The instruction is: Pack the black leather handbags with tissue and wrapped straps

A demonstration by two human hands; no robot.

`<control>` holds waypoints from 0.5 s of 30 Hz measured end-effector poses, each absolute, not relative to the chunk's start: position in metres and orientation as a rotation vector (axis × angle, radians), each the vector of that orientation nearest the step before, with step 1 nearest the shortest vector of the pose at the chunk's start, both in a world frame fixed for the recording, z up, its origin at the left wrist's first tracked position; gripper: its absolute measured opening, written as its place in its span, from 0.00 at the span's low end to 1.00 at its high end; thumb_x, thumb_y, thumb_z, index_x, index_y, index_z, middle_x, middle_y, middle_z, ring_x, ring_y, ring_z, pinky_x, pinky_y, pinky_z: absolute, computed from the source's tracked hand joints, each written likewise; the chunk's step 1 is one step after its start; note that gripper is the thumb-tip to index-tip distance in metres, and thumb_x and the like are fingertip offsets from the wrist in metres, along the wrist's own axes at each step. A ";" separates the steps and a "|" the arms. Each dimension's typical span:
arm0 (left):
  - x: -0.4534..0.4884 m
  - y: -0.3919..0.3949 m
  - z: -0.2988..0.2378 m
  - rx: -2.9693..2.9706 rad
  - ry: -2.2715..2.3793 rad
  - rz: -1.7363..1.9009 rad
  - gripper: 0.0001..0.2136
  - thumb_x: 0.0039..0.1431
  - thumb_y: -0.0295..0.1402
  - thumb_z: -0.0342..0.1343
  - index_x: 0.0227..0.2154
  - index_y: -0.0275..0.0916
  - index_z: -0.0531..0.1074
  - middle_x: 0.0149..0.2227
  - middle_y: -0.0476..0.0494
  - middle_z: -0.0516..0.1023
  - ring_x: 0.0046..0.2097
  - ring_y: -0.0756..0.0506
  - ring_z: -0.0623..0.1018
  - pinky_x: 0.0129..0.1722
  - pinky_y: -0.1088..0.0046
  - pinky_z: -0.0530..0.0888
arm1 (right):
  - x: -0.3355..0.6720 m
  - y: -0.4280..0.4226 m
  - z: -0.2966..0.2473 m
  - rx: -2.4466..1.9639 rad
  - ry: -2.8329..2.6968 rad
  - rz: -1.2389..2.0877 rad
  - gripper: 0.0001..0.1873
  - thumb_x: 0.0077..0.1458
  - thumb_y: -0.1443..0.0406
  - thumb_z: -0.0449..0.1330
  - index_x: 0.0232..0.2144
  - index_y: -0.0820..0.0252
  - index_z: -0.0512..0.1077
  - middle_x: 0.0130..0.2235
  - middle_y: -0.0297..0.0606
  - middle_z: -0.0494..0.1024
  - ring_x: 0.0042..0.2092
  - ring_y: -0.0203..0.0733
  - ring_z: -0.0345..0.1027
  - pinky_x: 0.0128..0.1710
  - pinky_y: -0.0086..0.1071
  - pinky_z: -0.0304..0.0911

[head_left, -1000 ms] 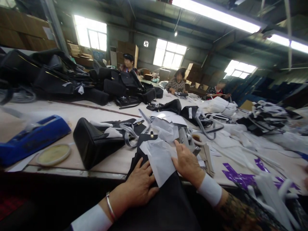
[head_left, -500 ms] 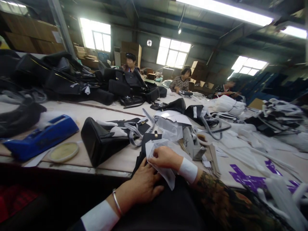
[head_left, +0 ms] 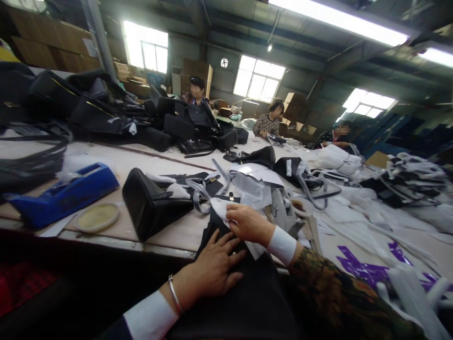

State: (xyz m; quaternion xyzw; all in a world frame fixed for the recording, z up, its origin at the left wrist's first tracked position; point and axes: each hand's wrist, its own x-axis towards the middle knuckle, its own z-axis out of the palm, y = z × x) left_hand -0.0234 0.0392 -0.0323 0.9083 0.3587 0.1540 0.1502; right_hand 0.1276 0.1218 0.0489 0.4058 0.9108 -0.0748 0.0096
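My left hand (head_left: 214,269) lies flat with its fingers spread on a black bag (head_left: 244,293) that hangs over the table's front edge toward me. My right hand (head_left: 247,223) is closed on a sheet of white wrapping paper (head_left: 221,206) at the bag's upper end, near a small gold clasp (head_left: 230,194). A silver bangle sits on my left wrist. White cuffs show on both arms.
A black handbag (head_left: 150,208) lies on its side to the left, with a blue tape dispenser (head_left: 65,193) and a round lid (head_left: 97,216) beyond. Piles of black bags (head_left: 88,113), white paper and purple strips (head_left: 368,271) cover the long table. Three people sit at the far end.
My right hand moved from the bag's right side across to its top and closed on the white paper, bunching it upward. My left hand stayed flat on the bag.
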 end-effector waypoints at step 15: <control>-0.026 0.035 -0.022 2.519 0.912 0.505 0.24 0.62 0.36 0.55 0.62 0.42 0.65 0.62 0.37 0.70 0.59 0.35 0.72 0.61 0.53 0.68 | 0.170 0.089 0.022 0.712 3.015 -0.492 0.15 0.48 0.70 0.59 0.40 0.65 0.76 0.53 0.50 0.75 0.50 0.49 0.73 0.49 0.37 0.70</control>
